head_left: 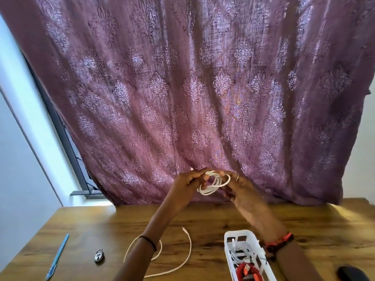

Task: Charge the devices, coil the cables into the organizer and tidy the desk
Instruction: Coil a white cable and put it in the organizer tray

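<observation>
In the middle of the frame, a bit below halfway, the fingers (pixel 193 176) of the left hand (pixel 187 182) were curled round one side of a white cable coil (pixel 215 184). The fingers of the right hand (pixel 241 192) were bent round the other side, with one finger hooked over the top. Both hands pinched the loops, most likely so the rings would stay together and not spring apart. They held the coil up in the air, above the far edge of the wooden desk (pixel 304 226) and in front of the purple curtain (pixel 182 88). I think it was held up there so the loops could be made neat where the person could see them.

Below the right wrist, at the bottom of the frame, lay the white organizer basket (pixel 229 236). A white cable and a red cable (pixel 248 270) were in it. It was close by, so the coil could probably go in next.

To the left of the basket, a second white cable (pixel 189 250) lay loose on the desk, not yet coiled. At the lower left were a small padlock (pixel 99 260) and a blue pen (pixel 58 258). Something dark (pixel 353 273) sat in the lower right corner; I could not tell what it was.
</observation>
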